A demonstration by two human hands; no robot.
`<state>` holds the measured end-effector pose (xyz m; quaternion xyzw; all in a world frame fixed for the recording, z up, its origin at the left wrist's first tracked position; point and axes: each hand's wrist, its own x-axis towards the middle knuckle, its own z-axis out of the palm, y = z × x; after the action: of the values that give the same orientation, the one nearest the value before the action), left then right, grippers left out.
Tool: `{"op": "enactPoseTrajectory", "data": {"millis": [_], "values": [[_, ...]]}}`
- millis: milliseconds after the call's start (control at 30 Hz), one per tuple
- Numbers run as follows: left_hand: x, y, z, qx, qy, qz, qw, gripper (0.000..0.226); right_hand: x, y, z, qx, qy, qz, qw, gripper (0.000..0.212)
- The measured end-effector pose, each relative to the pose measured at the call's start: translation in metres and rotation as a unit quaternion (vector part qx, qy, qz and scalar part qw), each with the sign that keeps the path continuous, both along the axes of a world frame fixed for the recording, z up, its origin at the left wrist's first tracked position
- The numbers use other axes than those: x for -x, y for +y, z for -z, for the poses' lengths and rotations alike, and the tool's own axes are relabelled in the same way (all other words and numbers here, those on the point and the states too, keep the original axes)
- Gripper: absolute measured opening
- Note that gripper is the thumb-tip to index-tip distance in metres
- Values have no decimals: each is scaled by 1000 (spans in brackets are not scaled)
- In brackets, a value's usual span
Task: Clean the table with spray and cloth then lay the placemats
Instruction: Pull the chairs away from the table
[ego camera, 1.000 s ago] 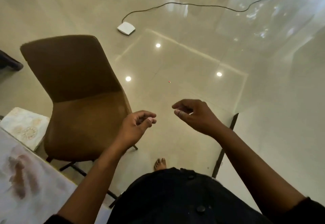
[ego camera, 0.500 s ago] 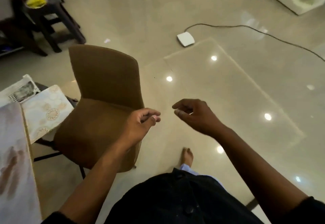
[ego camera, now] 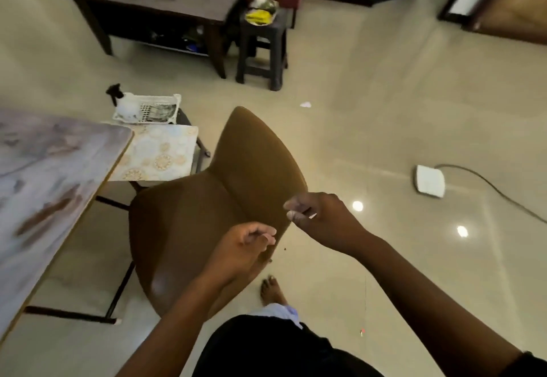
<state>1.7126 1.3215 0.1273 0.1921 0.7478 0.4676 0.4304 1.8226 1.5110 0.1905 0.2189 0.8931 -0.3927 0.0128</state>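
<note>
The left hand (ego camera: 241, 248) is hovering over the front edge of a brown chair (ego camera: 207, 208), its fingers curling loosely inward and gripping nothing. The right hand (ego camera: 321, 220) is hanging just beside it, a little farther from the body, with fingers bent and thumb close to the fingertips; a small pale sliver is showing there, but I cannot tell whether it is being pinched. The two hands are staying apart from each other. Well to the left of the left hand, the table (ego camera: 44, 175) is showing a marbled top with brownish smears. Beyond that hand, past the chair seat, a patterned placemat (ego camera: 157, 156) is lying flat beside the table's corner, and a white basket (ego camera: 154, 109) with a spray bottle (ego camera: 122, 104) is sitting just behind it
</note>
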Motion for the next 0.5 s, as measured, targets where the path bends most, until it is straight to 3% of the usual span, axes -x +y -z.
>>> {"op": "enactPoseTrajectory", "data": {"millis": [333,500], "values": [[71,55,40,99,-69,-64,991,9,157,58,13,-14,-84,-141,986,20],[77,74,43,113,-104,-166,974,14,230,68,33,-56,-126,-256,957,20]]}}
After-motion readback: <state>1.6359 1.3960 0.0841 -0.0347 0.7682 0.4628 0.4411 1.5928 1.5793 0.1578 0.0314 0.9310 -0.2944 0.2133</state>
